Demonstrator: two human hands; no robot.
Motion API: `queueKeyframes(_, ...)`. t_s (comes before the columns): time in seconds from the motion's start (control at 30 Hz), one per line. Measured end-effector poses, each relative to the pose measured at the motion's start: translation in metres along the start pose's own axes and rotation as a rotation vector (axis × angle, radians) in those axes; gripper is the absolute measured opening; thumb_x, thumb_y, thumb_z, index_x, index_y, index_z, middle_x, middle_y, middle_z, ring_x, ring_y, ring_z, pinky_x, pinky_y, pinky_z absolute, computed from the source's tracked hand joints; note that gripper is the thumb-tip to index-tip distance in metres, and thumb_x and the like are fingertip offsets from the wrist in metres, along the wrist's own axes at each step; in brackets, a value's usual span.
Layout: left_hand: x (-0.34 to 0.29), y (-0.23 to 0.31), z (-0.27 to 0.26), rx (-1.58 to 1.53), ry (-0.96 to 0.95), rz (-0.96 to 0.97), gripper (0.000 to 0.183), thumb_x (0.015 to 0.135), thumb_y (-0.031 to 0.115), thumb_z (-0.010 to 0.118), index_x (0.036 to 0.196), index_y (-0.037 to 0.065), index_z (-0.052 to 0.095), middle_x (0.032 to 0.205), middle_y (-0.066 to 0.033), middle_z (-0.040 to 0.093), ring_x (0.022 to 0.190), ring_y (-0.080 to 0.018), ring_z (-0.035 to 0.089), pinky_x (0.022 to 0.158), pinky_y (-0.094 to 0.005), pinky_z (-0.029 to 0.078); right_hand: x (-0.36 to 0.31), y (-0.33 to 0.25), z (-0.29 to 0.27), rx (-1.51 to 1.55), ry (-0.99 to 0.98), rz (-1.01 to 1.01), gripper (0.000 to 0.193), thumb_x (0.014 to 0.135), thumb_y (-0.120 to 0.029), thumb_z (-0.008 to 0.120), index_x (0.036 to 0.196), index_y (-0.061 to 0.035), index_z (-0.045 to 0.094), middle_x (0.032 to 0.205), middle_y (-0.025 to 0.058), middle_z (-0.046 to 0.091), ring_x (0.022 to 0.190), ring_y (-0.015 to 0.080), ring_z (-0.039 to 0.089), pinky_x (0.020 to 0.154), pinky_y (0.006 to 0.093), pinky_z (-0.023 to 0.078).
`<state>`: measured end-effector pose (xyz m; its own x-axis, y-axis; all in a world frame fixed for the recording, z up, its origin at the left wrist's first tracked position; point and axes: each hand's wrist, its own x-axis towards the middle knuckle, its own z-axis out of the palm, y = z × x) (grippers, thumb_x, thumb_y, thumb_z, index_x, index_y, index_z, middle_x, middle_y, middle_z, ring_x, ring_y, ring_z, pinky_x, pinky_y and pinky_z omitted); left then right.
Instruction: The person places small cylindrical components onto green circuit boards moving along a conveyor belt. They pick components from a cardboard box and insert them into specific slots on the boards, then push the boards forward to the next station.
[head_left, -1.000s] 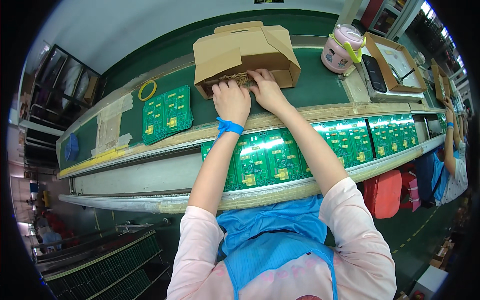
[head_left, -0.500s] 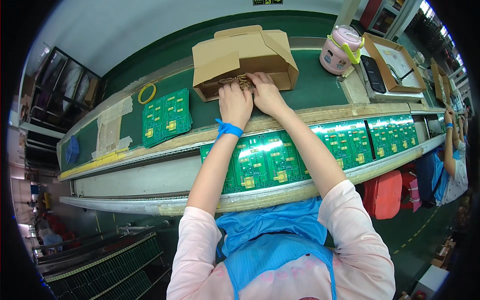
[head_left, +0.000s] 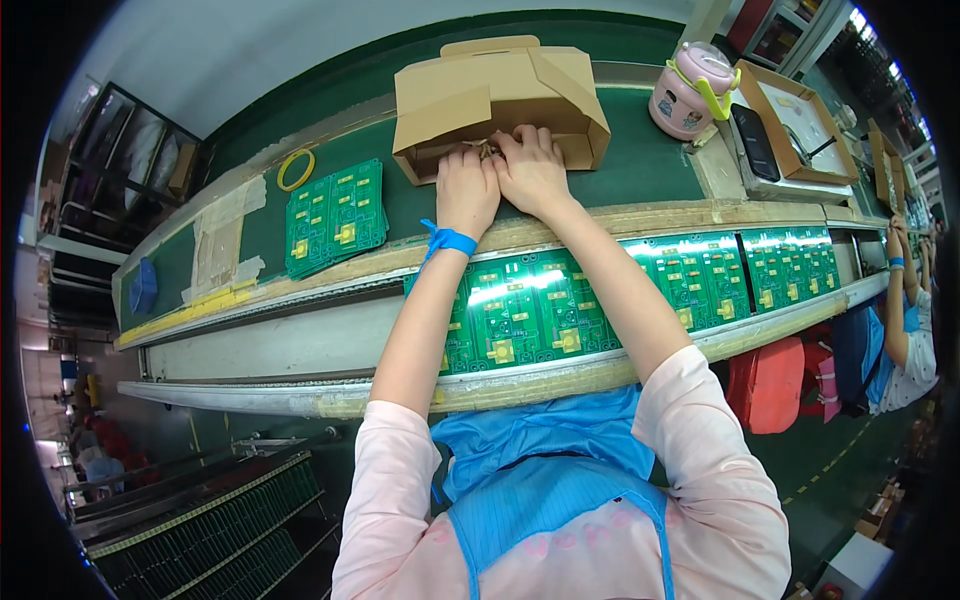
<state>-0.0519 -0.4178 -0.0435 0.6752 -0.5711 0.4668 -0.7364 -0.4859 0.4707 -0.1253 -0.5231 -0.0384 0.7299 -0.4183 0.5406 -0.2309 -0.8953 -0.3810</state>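
A cardboard box (head_left: pixel 442 118) lies with its open side toward me on the green bench. Both hands reach into its opening, side by side and touching. My left hand (head_left: pixel 467 193), with a blue band (head_left: pixel 449 238) at the wrist, curls its fingers over a small heap of brown parts (head_left: pixel 487 149). From the other side, my right hand (head_left: pixel 533 173) bends its fingers round the same heap. The fingertips are partly hidden, and the parts are too small to name exactly. Below my wrists, green circuit boards (head_left: pixel 571 318) lie in a rail along the bench.
Left of the box are a stack of green circuit boards (head_left: pixel 336 216), a yellow tape ring (head_left: pixel 294 170) and a blue bin (head_left: pixel 143 287). At right stand a pink jug (head_left: pixel 683 98), a black phone (head_left: pixel 754 143) and an open carton (head_left: pixel 800 120). A co-worker's arm (head_left: pixel 897 300) shows far right.
My hands have drawn together over the brown parts, and fewer of the parts show between them. The view has shifted slightly; the circuit boards stay in place.
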Motion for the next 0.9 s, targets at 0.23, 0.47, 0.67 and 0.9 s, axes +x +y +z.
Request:
queueKeyframes(0.23,0.001,0.000,-0.003,0.005,0.024,0.174,0.029,0.085,0.015,0.053,0.108,0.002,0.067,0.116,-0.0176,0.062,0.109,-0.0391,0.055,0.097,-0.0459,0.044,-0.001,0.014,0.004,0.276,0.042,-0.119,0.018,0.084,-0.015,0.058,0.094,-0.0060,0.070,0.103,0.0135,0.060,0.104,0.0335,0.054,0.091,0.0450,0.047)
queueKeyframes(0.47,-0.022,0.002,-0.023,-0.062,-0.037,0.282,0.016,0.085,0.010,0.062,0.097,0.002,0.069,0.101,-0.0159,0.064,0.097,-0.0359,0.057,0.087,-0.0424,0.047,-0.025,0.004,-0.029,0.248,-0.108,-0.207,0.011,0.081,-0.012,0.064,0.086,-0.0057,0.071,0.094,0.0119,0.064,0.102,0.0318,0.057,0.085,0.0445,0.050)
queueKeyframes(0.67,-0.022,0.008,-0.040,-0.012,0.055,0.409,0.012,0.083,0.009,0.067,0.092,0.002,0.071,0.099,-0.0126,0.065,0.100,-0.0323,0.058,0.086,-0.0416,0.048,-0.024,0.005,-0.052,0.141,-0.014,-0.301,0.014,0.077,-0.015,0.070,0.090,-0.0116,0.076,0.084,0.0047,0.067,0.092,0.0264,0.059,0.078,0.0409,0.051)
queueKeyframes(0.9,-0.037,0.037,-0.066,-0.164,-0.041,0.306,0.016,0.086,0.006,0.066,0.101,0.002,0.070,0.093,-0.0153,0.068,0.085,-0.0312,0.066,0.077,-0.0372,0.052,-0.034,0.017,-0.081,0.108,-0.066,-0.175,0.012,0.086,-0.013,0.064,0.095,-0.0058,0.068,0.088,0.0103,0.067,0.088,0.0284,0.061,0.079,0.0405,0.051)
